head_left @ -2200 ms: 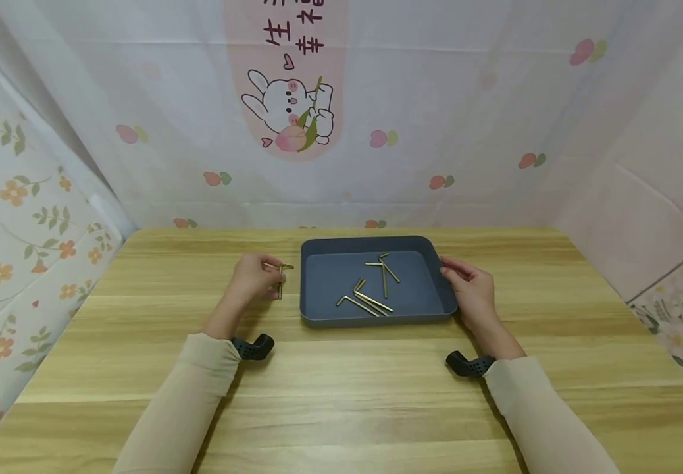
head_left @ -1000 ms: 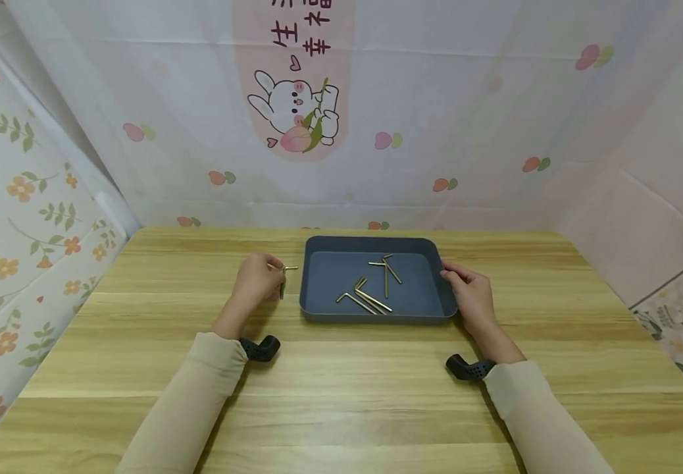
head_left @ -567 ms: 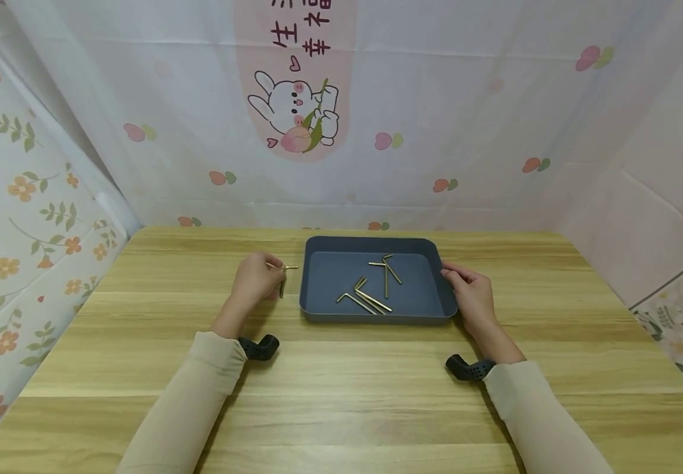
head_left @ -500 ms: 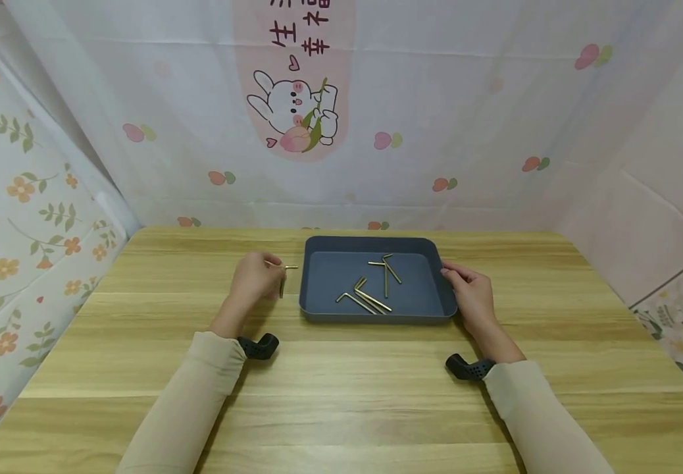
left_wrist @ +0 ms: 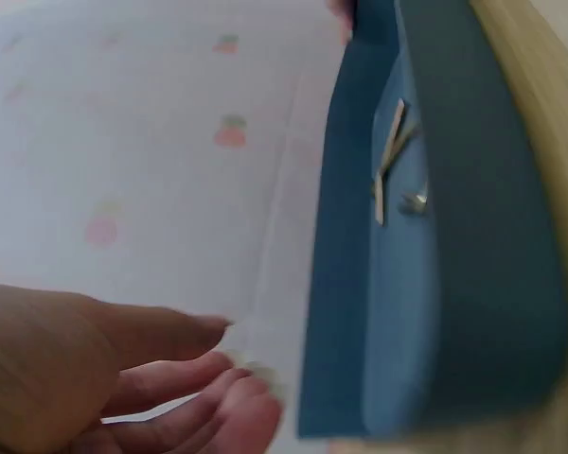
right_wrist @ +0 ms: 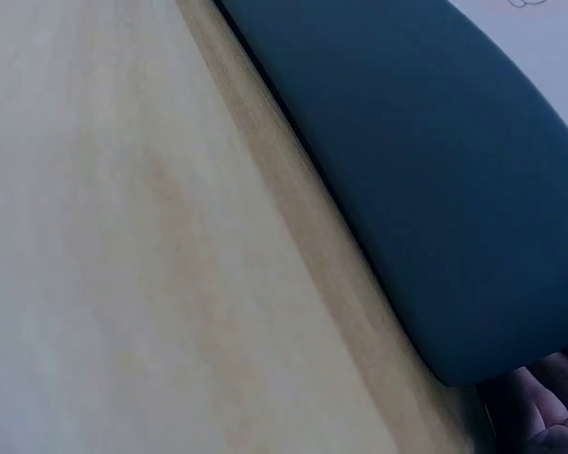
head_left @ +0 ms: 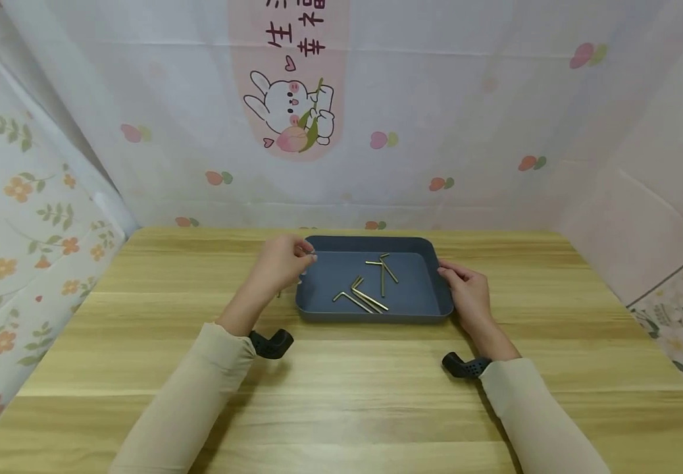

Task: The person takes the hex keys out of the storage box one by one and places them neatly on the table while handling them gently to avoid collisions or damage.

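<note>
Several brass-coloured L-shaped hex keys (head_left: 383, 282) lie loosely in a shallow blue-grey tray (head_left: 371, 318). My left hand (head_left: 279, 266) hovers at the tray's left rim, fingertips bent over its inside corner. In the left wrist view, the left hand (left_wrist: 170, 378) has a gap between thumb and fingers; a small blurred speck shows near the tips, so whether it pinches a key is unclear. A tip of another hex key (head_left: 279, 294) shows on the table beside this hand. My right hand (head_left: 468, 293) grips the tray's right side, thumb at the rim.
The wooden table (head_left: 341, 395) runs up to a patterned white curtain (head_left: 436, 118) at the back. A flowered cloth (head_left: 33, 230) hangs on the left side. Black wrist mounts (head_left: 272, 343) sit on both forearms.
My left hand has left the hex keys on the table and moved up and right, over the tray's left rim. The right hand stays on the tray, which has not visibly moved.
</note>
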Tool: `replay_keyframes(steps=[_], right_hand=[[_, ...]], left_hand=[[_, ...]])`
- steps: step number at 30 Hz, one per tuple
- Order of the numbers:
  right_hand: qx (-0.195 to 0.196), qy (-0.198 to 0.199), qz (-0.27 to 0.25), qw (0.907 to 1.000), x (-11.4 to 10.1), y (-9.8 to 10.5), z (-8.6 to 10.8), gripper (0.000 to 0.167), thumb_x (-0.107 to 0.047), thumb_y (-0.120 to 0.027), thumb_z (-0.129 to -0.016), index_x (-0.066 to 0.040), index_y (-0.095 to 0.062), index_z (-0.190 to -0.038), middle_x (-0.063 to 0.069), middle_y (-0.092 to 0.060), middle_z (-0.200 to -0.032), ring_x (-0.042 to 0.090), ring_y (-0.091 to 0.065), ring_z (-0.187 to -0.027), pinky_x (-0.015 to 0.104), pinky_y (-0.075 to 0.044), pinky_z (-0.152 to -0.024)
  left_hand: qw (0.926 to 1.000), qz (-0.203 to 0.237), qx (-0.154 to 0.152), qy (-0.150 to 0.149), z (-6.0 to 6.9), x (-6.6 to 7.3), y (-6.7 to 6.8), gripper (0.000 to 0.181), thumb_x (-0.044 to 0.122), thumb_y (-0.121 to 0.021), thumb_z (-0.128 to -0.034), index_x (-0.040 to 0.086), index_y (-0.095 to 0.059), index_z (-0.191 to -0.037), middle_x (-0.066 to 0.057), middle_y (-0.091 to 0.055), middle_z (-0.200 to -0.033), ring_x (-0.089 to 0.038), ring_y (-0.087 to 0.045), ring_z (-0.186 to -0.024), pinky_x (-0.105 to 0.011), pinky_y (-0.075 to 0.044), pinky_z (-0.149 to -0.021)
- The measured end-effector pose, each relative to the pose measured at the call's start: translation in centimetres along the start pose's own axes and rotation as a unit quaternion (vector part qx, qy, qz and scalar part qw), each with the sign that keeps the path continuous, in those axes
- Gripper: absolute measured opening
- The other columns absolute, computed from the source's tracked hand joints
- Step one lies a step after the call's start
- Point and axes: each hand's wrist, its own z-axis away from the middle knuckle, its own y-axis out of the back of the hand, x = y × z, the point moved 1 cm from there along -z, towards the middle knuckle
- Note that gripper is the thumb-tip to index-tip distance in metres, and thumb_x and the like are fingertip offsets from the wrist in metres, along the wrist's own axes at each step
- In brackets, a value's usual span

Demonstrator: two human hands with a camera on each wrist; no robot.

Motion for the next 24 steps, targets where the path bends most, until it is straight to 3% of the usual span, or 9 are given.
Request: replay_keyframes(steps=[3,6,8,11,15,20,24], right_hand=[[-0.002,0.000,-0.002,1.0000,0.1,0.0,0.0,0.038,-0.024,-0.061,-0.101,-0.008,-0.066,-0.135,0.011,-0.061,-0.144,0.012,-0.056,-0.131,0.004,-0.047,-0.086],[-0.008,0.000,-0.004,1.0000,0.2,-0.1,0.1,0.038,-0.024,-0.060,-0.102,-0.008,-0.065,-0.135,0.011,-0.060,-0.145,0.012,-0.056,-0.131,0.004,-0.047,-0.087],[-0.007,0.000,-0.006,1.0000,0.2,-0.1,0.1,0.038,-0.024,-0.060,-0.101,-0.008,-0.066,-0.135,0.011,-0.060,-0.145,0.008,-0.057,-0.128,0.005,-0.048,-0.087],[-0.003,0.000,-0.005,1.0000,0.2,-0.1,0.0,0.037,-0.024,-0.061,-0.101,-0.009,-0.066,-0.135,0.010,-0.061,-0.144,0.004,-0.058,-0.123,0.005,-0.048,-0.086],[-0.004,-0.003,-0.001,1.0000,0.0,-0.1,-0.1,0.038,-0.025,-0.060,-0.101,-0.009,-0.066,-0.135,0.009,-0.061,-0.144,0.005,-0.057,-0.125,0.004,-0.047,-0.085],[-0.008,0.005,-0.002,1.0000,-0.2,-0.2,-0.1,0.039,-0.025,-0.060,-0.102,-0.008,-0.065,-0.136,0.011,-0.060,-0.145,0.004,-0.057,-0.124,0.004,-0.048,-0.086],[-0.008,0.005,-0.005,0.9999,-0.1,0.0,0.0,0.039,-0.024,-0.060,-0.102,-0.006,-0.064,-0.136,0.013,-0.059,-0.145,-0.001,-0.058,-0.118,0.004,-0.048,-0.086]], left_hand=[[0.9980,-0.048,-0.039,-0.017,-0.1,2.3,-0.1,0.026,0.020,-0.063,-0.1011,0.003,-0.068,-0.121,-0.015,-0.072,-0.113,-0.026,-0.071,-0.084,-0.033,-0.060,-0.069],[0.9912,-0.115,-0.051,-0.040,-0.3,4.7,-0.5,0.022,0.019,-0.063,-0.1006,0.004,-0.072,-0.114,-0.012,-0.073,-0.112,-0.025,-0.070,-0.090,-0.038,-0.060,-0.080],[0.9854,-0.150,-0.060,-0.054,-0.6,6.0,-0.9,0.018,0.018,-0.064,-0.1002,0.005,-0.074,-0.106,-0.009,-0.074,-0.105,-0.022,-0.068,-0.086,-0.038,-0.058,-0.082],[0.9804,-0.166,-0.086,-0.063,-1.4,7.2,-1.7,0.015,0.014,-0.063,-0.0995,0.005,-0.073,-0.093,-0.004,-0.069,-0.085,-0.016,-0.060,-0.069,-0.033,-0.053,-0.073],[0.9757,-0.170,-0.127,-0.055,-2.7,7.5,-2.6,0.016,0.010,-0.062,-0.0989,0.004,-0.071,-0.088,-0.006,-0.067,-0.072,-0.012,-0.052,-0.054,-0.029,-0.048,-0.067],[0.9752,-0.135,-0.171,-0.039,-4.4,6.5,-3.6,0.015,0.011,-0.063,-0.0992,0.000,-0.074,-0.100,-0.014,-0.075,-0.084,-0.012,-0.059,-0.054,-0.034,-0.061,-0.073],[0.9716,-0.118,-0.200,-0.046,-5.5,6.2,-4.4,0.019,0.012,-0.062,-0.0994,-0.003,-0.075,-0.103,-0.012,-0.071,-0.083,-0.010,-0.056,-0.054,-0.031,-0.059,-0.065]])
